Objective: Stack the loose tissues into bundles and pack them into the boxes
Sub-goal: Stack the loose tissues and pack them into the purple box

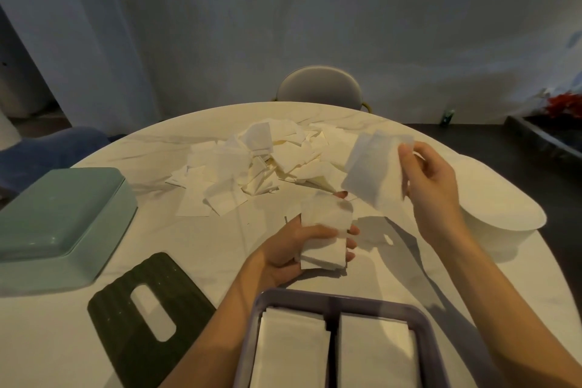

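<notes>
Left hand (296, 249), palm up above the table (201, 249), grips a tissue bundle (324, 233) with thumb curled over it; bundle long axis runs away from the person. Right hand (431, 176) pinches a single tissue (371, 173) by its upper corner, the sheet hanging tilted beside the loose pile (261, 164)

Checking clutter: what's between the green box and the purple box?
In the head view, a dark slotted lid lies flat on the table between the green box and purple box; the left forearm also crosses there.
</notes>
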Demonstrator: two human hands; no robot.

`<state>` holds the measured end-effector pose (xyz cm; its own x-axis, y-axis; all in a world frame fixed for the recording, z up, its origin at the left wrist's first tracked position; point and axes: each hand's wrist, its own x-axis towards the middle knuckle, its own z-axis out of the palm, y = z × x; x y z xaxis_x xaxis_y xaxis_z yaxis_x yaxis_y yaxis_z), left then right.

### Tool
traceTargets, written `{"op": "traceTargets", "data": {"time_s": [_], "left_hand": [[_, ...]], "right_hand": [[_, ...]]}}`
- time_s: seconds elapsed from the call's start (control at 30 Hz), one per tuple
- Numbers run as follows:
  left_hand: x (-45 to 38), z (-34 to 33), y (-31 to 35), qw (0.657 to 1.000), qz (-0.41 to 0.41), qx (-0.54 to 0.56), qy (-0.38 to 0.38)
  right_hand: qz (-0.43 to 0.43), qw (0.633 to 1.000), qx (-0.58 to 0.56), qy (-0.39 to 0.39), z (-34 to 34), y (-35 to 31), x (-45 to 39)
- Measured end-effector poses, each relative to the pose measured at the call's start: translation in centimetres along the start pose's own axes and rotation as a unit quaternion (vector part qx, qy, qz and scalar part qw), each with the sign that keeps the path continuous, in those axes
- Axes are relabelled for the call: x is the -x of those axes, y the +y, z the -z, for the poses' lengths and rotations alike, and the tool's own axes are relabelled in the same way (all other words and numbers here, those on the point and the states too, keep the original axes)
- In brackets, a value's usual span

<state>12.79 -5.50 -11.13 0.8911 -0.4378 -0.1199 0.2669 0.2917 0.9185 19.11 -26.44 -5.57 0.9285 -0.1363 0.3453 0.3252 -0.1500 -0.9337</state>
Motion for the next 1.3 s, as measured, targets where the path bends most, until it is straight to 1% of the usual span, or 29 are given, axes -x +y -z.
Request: {"op": "traceTargets", "data": {"time_s": [0.03,0.07,0.13,0.17,0.23,0.3,0.33,0.37,0.4,0.43,0.47,0.5,0.53,0.57,0.67,0.73,0.77,0.8,0.87,0.93,1.0,1.03,1.1,1.17,1.23,1.3], "left_hand": [[0.0,0.0,0.1,0.999,0.017,0.028,0.036],[-0.1,-0.2,0.1,0.996,0.026,0.067,0.061],[-0.3,-0.6,0.2,0.983,0.018,0.149,0.104],[-0.3,-1.0,0.4,0.974,0.020,0.186,0.124],[-0.7,-1.4,0.4,0.952,0.039,0.258,0.160],[-0.7,-1.9,0.5,0.935,0.053,0.307,0.170],[-0.7,-2.2,0.6,0.936,0.050,0.296,0.185],[-0.7,-2.2,0.4,0.941,0.044,0.262,0.208],[-0.6,-2.0,0.1,0.944,0.028,0.234,0.230],[-0.3,-1.7,-0.1,0.948,0.006,0.215,0.236],[-0.3,-1.7,-0.1,0.951,0.001,0.195,0.241],[-0.5,-1.6,-0.2,0.953,0.000,0.182,0.243],[-0.7,-1.5,0.1,0.957,-0.004,0.186,0.221],[-0.7,-1.4,0.1,0.961,-0.012,0.200,0.192],[-1.0,-0.9,-0.1,0.963,-0.022,0.229,0.142],[-0.7,-0.9,0.1,0.967,-0.042,0.207,0.140],[-0.8,-0.8,0.0,0.969,-0.046,0.190,0.153],[-0.9,-0.7,-0.1,0.971,-0.045,0.173,0.160],[-1.1,-0.5,-0.3,0.972,-0.037,0.161,0.170],[-1.2,-0.6,-0.4,0.969,-0.027,0.177,0.171],[-1.2,-0.4,-0.5,0.972,-0.012,0.184,0.148],[-1.3,-0.4,-0.6,0.974,-0.008,0.180,0.140],[-1.4,-0.3,-0.8,0.975,0.001,0.164,0.149],[-1.4,-0.4,-0.7,0.975,0.006,0.174,0.141],[-1.3,-0.5,-0.6,0.974,0.007,0.173,0.146],[-1.3,-0.4,-0.6,0.977,0.009,0.154,0.147]], "right_hand": [[-0.011,0.999,-0.028,-0.027,0.1,-0.5,0.1],[-0.033,0.995,-0.067,-0.072,0.2,-1.1,0.2],[-0.088,0.972,-0.138,-0.167,0.1,-2.0,0.6],[-0.111,0.961,-0.153,-0.200,-0.2,-2.3,0.8],[-0.128,0.951,-0.147,-0.240,-0.8,-2.4,1.4],[-0.108,0.952,-0.115,-0.262,-1.7,-1.9,2.1],[-0.086,0.956,-0.087,-0.267,-2.2,-1.4,2.4],[-0.056,0.963,-0.041,-0.261,-2.5,-0.7,2.5],[-0.013,0.968,0.028,-0.248,-2.8,0.0,2.5],[0.035,0.966,0.106,-0.235,-3.0,0.8,2.5],[0.072,0.957,0.166,-0.227,-3.1,1.4,2.4],[0.091,0.949,0.198,-0.227,-3.1,1.8,2.3],[0.089,0.945,0.209,-0.235,-3.1,1.7,2.3],[0.076,0.941,0.214,-0.251,-3.0,1.7,2.2],[0.033,0.924,0.246,-0.291,-2.3,1.3,1.6],[0.023,0.923,0.256,-0.285,-1.9,1.1,1.3],[0.030,0.926,0.259,-0.272,-1.9,1.1,1.3],[0.047,0.929,0.264,-0.256,-1.9,1.1,1.3],[0.110,0.926,0.273,-0.236,-1.9,1.3,1.4],[0.145,0.918,0.267,-0.255,-2.1,1.6,1.5],[0.144,0.914,0.258,-0.278,-2.3,1.9,1.7],[0.144,0.914,0.256,-0.280,-2.4,2.1,1.8],[0.151,0.916,0.257,-0.267,-2.4,2.3,1.7],[0.153,0.919,0.258,-0.258,-2.5,2.4,1.6],[0.157,0.916,0.248,-0.275,-2.4,2.3,1.5],[0.184,0.906,0.228,-0.305,-2.3,2.0,1.5]]}}
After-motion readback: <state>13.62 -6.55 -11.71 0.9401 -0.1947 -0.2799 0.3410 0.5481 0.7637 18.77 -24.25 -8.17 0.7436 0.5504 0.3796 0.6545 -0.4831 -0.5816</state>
